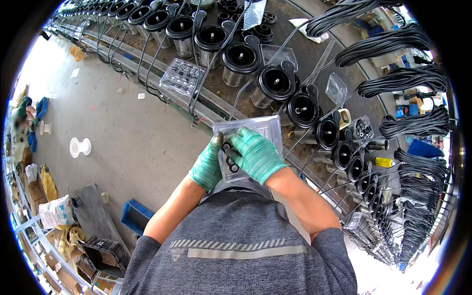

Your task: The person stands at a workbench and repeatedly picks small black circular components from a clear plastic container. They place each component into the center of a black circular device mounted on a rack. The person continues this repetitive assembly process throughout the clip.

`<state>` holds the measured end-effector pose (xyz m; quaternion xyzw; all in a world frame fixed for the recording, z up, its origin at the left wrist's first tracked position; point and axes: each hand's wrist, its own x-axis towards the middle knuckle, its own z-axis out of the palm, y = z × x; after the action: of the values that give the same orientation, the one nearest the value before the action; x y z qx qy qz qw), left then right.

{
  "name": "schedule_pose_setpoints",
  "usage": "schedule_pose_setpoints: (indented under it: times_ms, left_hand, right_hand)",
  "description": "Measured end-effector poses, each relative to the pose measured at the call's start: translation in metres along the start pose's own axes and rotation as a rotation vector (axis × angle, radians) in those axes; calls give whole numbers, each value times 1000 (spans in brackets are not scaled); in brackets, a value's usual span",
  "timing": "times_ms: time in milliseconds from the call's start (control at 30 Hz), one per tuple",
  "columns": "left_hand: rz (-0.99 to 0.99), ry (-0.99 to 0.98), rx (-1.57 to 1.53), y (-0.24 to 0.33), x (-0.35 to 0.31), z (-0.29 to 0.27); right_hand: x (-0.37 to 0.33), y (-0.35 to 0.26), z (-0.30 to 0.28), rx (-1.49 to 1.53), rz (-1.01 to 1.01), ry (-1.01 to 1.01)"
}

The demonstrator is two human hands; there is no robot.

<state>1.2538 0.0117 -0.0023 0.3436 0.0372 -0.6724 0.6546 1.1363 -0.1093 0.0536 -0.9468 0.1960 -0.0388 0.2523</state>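
Both my hands wear green knit gloves with darkened fingertips. My left hand is closed on the left side of a clear plastic tray, held in front of my chest. Several small black round parts with pale centres lie in the tray's near left portion. My right hand reaches across the tray, its fingers bent down and thumb beside those parts. Whatever its fingertips pinch is hidden beneath the glove. Just beyond the tray, at the bench edge, stand metal cylinders with black open tops.
A long bench curves past me, lined with more such cylinders and hanging cables. Another clear tray of small parts sits at its edge. Coiled black cables hang at right. On the floor are a white spool and a blue crate.
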Motion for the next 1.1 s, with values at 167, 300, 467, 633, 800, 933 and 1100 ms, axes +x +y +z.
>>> schedule_pose_setpoints:
  times_ms: [167,300,467,633,800,933,1100]
  left_hand:
    - [-41,-73,-59,-1,3,-27]
    - [-19,-129,-115,8,2,-34]
    - [-2,-6,-73,24,-3,-43]
    - [39,76,-32,49,-3,-44]
    - [75,88,-32,77,1,-20]
    - [75,107,2,90,23,-19]
    - [12,6,3,105,39,-10]
  right_hand:
    - [8,14,29,42,-114,5]
    - [28,13,-41,360,177,289]
    - [65,131,-51,103,326,677]
    - [86,175,-28,-210,182,589]
    - [76,169,-27,-164,138,498]
    - [74,125,-51,97,130,549]
    - [82,48,-51,158,-296,160]
